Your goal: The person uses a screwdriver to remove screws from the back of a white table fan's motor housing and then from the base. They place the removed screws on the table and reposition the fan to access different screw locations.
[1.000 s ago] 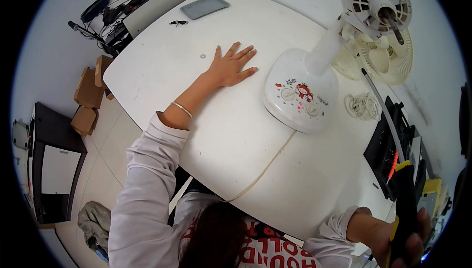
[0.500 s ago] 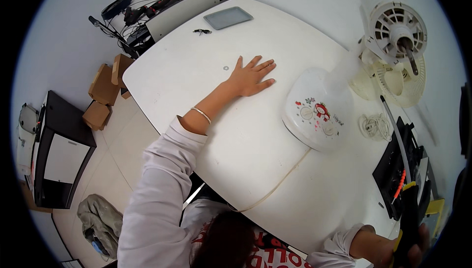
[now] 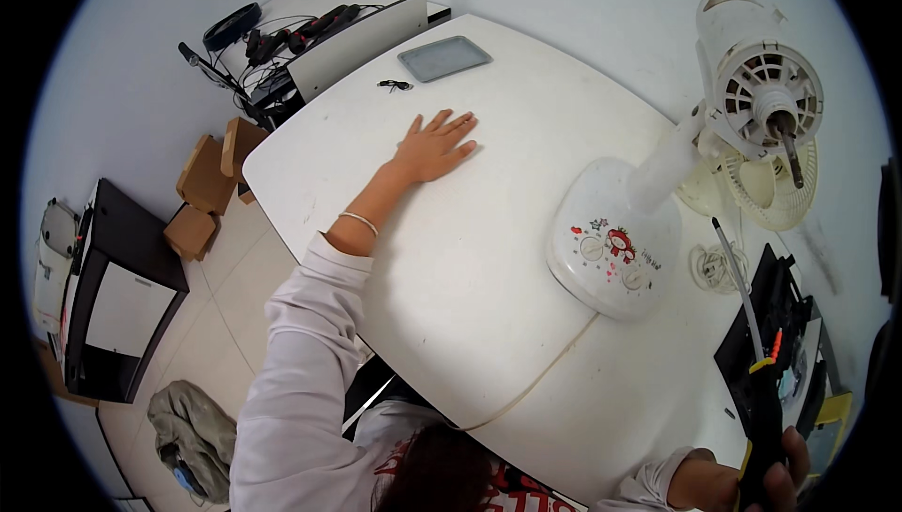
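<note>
My left hand (image 3: 432, 147) lies palm down with fingers spread on the white table (image 3: 489, 230). My right hand (image 3: 772, 482) grips the yellow-and-black handle of a screwdriver (image 3: 763, 390), whose long shaft points up toward the fan parts. A white fan stand (image 3: 611, 258), with a red cartoon print and two knobs on its base, stands right of my left hand, a pale cord running from it. Its exposed motor housing (image 3: 759, 89) and metal spindle (image 3: 792, 164) are at upper right. A cream fan grille (image 3: 780, 202) lies behind, near a coiled white cable (image 3: 709, 268).
A grey tray (image 3: 443, 58) and a small black cable (image 3: 395, 85) lie at the back. A side desk (image 3: 357, 47) holds tangled equipment. Cardboard boxes (image 3: 202, 174), a dark cabinet (image 3: 113, 258) and olive cloth (image 3: 188, 427) are on the left. Black items (image 3: 752, 324) crowd the right edge.
My left hand has slid leftward across the tabletop, covering the spot where a small washer showed. The view has shifted, so the table sits lower. My right hand still grips the screwdriver.
</note>
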The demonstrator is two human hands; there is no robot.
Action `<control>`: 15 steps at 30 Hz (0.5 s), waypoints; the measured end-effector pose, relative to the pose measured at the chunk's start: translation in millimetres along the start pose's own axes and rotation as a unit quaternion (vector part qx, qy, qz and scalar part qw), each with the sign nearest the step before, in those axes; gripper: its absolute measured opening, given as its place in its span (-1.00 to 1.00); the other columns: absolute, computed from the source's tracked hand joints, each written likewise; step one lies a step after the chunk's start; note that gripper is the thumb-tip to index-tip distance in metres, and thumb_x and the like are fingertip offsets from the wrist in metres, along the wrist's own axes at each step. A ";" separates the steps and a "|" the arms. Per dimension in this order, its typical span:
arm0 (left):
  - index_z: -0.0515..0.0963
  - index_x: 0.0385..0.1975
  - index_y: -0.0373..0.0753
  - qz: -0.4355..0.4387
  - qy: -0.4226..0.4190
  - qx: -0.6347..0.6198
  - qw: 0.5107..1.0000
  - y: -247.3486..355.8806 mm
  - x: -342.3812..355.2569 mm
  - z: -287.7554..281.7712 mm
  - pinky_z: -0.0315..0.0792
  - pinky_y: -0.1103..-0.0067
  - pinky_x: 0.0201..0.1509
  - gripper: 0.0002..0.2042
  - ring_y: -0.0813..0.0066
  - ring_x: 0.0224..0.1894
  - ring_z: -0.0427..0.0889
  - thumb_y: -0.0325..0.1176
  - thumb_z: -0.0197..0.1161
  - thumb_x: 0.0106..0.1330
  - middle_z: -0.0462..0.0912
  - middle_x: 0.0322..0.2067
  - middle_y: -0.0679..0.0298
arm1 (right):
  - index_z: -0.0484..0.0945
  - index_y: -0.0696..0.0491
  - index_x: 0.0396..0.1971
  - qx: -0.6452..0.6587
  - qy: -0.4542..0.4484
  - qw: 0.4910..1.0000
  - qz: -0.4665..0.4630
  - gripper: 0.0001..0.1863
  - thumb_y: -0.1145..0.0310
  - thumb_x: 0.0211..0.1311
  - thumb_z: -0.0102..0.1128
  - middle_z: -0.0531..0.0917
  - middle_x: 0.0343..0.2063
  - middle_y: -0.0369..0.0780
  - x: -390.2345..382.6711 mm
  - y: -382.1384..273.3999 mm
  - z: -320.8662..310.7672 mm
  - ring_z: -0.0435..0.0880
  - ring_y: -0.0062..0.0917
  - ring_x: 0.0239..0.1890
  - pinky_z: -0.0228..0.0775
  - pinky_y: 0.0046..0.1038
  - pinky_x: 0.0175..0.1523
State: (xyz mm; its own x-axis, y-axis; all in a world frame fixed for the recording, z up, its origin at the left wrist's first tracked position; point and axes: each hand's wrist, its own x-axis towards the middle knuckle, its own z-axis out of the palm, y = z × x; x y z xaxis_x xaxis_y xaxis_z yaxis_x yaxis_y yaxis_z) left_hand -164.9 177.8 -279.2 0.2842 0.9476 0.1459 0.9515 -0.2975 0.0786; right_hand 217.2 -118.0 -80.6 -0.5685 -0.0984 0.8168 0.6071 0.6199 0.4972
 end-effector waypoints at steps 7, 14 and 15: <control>0.05 0.31 0.10 -0.037 -0.010 -0.001 0.999 -51.0 -7.7 -9.2 -0.23 0.20 0.40 -0.46 0.37 0.39 -0.12 0.10 -0.34 0.36 0.00 0.33 0.53 | 0.21 0.03 -0.21 0.016 -0.019 1.000 -0.006 -0.64 0.40 0.11 0.21 0.46 -0.38 -0.16 -1.0 2.7 2.3 0.57 -0.32 -0.46 0.58 -0.53 -0.48; 0.03 0.32 0.11 -0.020 -0.013 0.015 1.000 -48.2 -6.0 -8.2 -0.25 0.18 0.39 -0.43 0.30 0.39 -0.13 0.14 -0.26 0.33 0.01 0.34 0.48 | 0.20 0.03 -0.20 0.044 -0.060 0.997 -0.014 -0.64 0.36 0.14 0.19 0.45 -0.36 -0.16 2.7 5.6 -2.0 0.58 -0.33 -0.43 0.59 -0.56 -0.47; 0.03 0.32 0.12 -0.021 -0.014 0.016 1.000 -46.8 -6.3 -9.2 -0.25 0.18 0.39 -0.42 0.30 0.39 -0.13 0.16 -0.25 0.32 0.01 0.34 0.48 | 0.19 0.03 -0.19 0.041 -0.057 0.997 -0.017 -0.64 0.35 0.14 0.19 0.45 -0.36 -0.16 2.5 5.8 -2.6 0.58 -0.33 -0.42 0.59 -0.56 -0.46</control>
State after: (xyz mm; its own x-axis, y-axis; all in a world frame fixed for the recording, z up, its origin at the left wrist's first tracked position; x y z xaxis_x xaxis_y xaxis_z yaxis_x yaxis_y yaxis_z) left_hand -212.3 184.7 -274.7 0.2469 0.9621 0.1162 0.9657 -0.2542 0.0531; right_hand 220.8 -116.7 -74.9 -0.6498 -0.0342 0.7593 0.5415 0.6803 0.4940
